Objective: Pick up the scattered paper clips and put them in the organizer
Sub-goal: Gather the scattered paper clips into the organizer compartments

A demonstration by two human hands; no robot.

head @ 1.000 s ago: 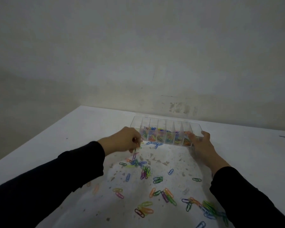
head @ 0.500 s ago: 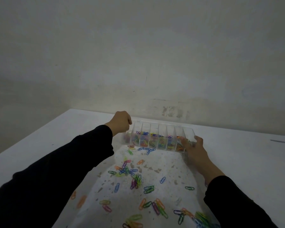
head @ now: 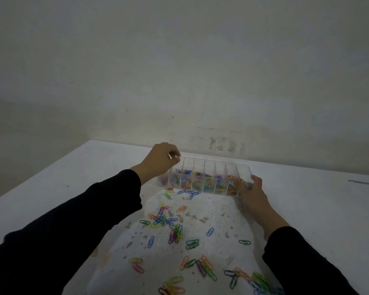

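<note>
Drop-off step: left hand, fingers pinched, possibly on a clip, over clear plastic divided organizer on white bench; right hand grips its end. Next: grab more coloured paper clips scattered nearby.

Left hand raised, fingers curled; right hand low, fingers gripping

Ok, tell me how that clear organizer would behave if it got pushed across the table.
The organizer looks like thin, stiff plastic, so it would probably slide as one piece. It sits low and wide, so tipping seems unlikely. The right hand grips its end, which suggests it is light enough to shift when bumped.
</note>
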